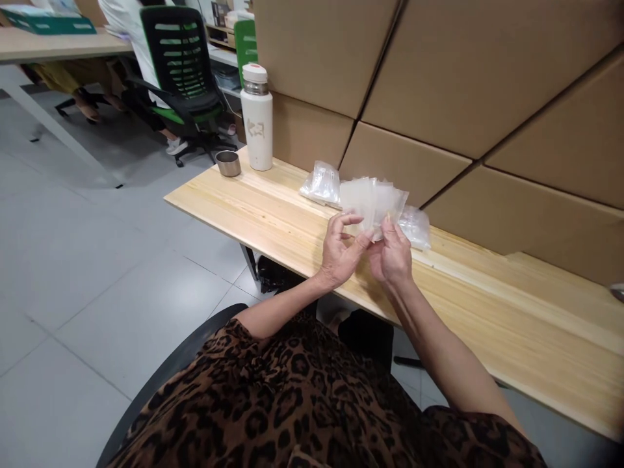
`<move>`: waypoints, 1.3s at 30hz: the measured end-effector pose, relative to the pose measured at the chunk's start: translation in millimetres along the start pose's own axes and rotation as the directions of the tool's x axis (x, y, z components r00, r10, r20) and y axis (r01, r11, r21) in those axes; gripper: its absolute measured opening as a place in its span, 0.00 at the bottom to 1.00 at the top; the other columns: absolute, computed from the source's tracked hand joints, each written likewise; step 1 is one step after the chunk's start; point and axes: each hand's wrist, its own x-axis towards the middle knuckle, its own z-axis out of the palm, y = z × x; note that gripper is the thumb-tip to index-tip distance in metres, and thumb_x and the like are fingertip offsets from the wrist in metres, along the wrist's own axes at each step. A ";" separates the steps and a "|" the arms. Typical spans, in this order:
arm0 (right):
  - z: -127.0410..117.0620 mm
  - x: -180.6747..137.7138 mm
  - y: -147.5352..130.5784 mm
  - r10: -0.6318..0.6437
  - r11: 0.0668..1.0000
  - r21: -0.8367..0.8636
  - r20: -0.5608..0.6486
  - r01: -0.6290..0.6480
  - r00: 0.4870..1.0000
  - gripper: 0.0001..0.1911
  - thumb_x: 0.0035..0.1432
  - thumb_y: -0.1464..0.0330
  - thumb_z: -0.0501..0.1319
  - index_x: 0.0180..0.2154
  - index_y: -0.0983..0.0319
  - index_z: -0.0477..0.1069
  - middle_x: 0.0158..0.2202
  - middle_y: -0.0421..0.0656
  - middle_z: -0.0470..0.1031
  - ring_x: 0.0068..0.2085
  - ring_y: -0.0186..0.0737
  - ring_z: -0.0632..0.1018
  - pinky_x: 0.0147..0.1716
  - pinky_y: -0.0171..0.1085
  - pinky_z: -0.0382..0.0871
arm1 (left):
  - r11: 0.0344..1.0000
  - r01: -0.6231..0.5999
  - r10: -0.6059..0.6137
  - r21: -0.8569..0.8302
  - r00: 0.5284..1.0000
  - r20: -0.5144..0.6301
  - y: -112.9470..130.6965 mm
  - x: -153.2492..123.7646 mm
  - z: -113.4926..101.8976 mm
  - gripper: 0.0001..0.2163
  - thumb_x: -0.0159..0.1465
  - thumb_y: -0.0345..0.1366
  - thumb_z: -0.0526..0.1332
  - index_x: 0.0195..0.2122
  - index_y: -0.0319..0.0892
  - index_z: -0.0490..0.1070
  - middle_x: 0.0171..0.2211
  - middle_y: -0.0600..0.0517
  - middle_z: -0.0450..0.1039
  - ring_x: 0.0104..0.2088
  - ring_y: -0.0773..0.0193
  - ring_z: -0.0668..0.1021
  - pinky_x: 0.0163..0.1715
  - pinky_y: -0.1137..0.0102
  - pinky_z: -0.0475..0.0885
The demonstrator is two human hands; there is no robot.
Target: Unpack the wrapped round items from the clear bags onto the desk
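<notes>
A fanned bunch of clear plastic bags (373,198) is held up between my two hands, over the wooden table. My right hand (392,253) pinches the bunch with the thumb on its near face. My left hand (341,250) has its thumb against the lower left edge of the bags, with the fingers curled and partly behind them. On the table behind lies a pile of clear plastic bags (322,183) to the left. Another clear plastic pile (414,227) lies to the right, partly hidden by my right hand.
A white bottle (258,123) stands near the table's (234,211) left end, beside a small metal cup (228,163). Stacked cardboard boxes (419,156) wall off the far side. Farther left, a person sits on a green-and-black chair (178,58) by another table (63,45).
</notes>
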 end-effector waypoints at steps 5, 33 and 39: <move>-18.8 -16.7 -9.2 -0.106 0.982 -0.155 0.012 0.107 0.994 0.21 0.60 0.47 0.72 0.38 0.58 0.79 0.37 0.40 0.82 0.45 0.39 0.83 0.43 0.36 0.79 | 0.808 0.404 -0.462 -0.429 0.886 -0.035 13.7 -11.5 16.3 0.34 0.58 0.45 0.79 0.61 0.51 0.65 0.62 0.46 0.73 0.60 0.54 0.80 0.55 0.57 0.81; -53.7 33.4 -98.7 -0.213 0.732 -0.654 0.046 0.191 0.976 0.18 0.69 0.66 0.68 0.25 0.61 0.76 0.15 0.33 0.66 0.17 0.27 0.65 0.18 0.31 0.57 | 0.988 -0.010 -0.002 0.156 0.997 0.076 -15.9 -27.9 -3.7 0.40 0.70 0.63 0.61 0.77 0.58 0.44 0.81 0.44 0.43 0.82 0.47 0.49 0.79 0.46 0.50; -4.6 45.3 -152.6 -0.016 0.503 -0.850 0.173 0.157 0.985 0.11 0.66 0.74 0.66 0.30 0.72 0.80 0.15 0.31 0.68 0.20 0.17 0.65 0.24 0.30 0.52 | 0.961 0.061 -0.090 0.271 0.991 0.095 -16.8 -30.3 -14.2 0.42 0.67 0.70 0.57 0.73 0.49 0.53 0.78 0.37 0.52 0.81 0.43 0.51 0.79 0.43 0.44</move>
